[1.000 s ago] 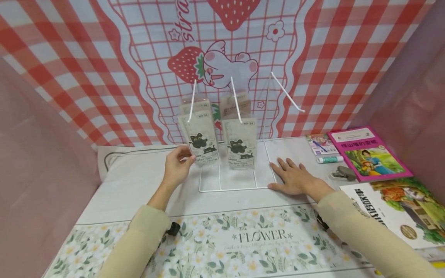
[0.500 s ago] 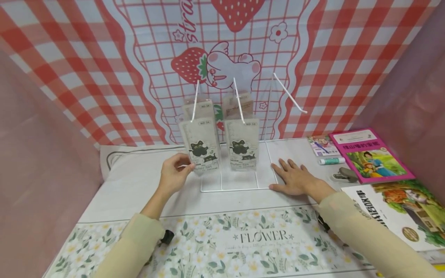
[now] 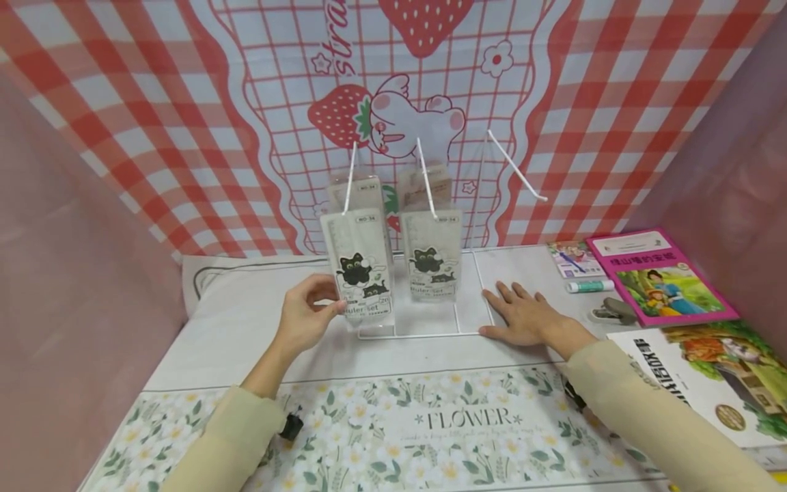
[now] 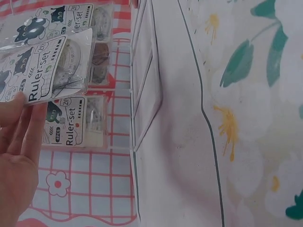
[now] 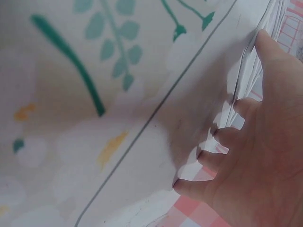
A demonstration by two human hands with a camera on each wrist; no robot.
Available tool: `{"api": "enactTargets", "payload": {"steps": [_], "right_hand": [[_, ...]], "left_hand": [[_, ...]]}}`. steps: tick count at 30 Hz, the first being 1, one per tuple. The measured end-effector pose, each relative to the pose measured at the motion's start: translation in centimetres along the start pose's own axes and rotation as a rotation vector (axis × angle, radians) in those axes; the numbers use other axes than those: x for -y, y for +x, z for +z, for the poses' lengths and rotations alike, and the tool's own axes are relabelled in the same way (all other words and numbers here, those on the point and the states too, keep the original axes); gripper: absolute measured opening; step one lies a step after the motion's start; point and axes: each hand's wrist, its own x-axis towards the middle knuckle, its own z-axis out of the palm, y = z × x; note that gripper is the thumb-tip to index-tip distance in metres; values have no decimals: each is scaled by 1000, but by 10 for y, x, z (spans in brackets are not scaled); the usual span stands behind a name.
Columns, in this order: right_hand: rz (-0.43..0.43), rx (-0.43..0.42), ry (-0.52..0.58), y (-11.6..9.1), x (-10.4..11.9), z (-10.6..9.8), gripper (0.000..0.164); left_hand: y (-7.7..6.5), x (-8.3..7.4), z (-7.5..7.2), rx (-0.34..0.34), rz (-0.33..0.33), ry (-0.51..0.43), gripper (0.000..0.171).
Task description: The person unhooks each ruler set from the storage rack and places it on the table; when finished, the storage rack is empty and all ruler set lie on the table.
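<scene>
With thumb and fingers, my left hand [image 3: 307,313] pinches the lower left edge of a clear-packed ruler set [image 3: 358,268] with black cats on it. The pack's top is at the front end of the left white hook [image 3: 350,179]. In the left wrist view, this ruler set [image 4: 35,75] tilts out in front of the others. Another ruler set [image 3: 430,260] hangs from the middle hook [image 3: 426,179], with more packs behind both. My right hand [image 3: 527,316] lies palm down, fingers spread, at the right side of the white wire rack's base [image 3: 424,334].
The right hook [image 3: 516,166] holds nothing. Along the right side lie a pink-edged book [image 3: 667,277], a white picture book [image 3: 695,376], a glue stick [image 3: 589,285], a grey stapler-like item [image 3: 613,311] and a small booklet [image 3: 576,260]. A red checked cloth [image 3: 258,157] hangs behind the rack.
My left hand has drawn the front ruler set on the left hook toward me, its lower end coming lower and nearer. The right hand stays in place; the head view shifts slightly.
</scene>
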Motion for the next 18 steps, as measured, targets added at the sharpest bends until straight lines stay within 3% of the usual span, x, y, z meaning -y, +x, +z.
{"api": "enactTargets", "payload": {"steps": [12,18], "right_hand": [[-2,11,12,2,0,0,91],[-11,-3,-1,2,-1,1,91]], "left_hand": [[-22,-14,-7,11,85,71,32],[-30,-14,-20,9,127,106,30]]}}
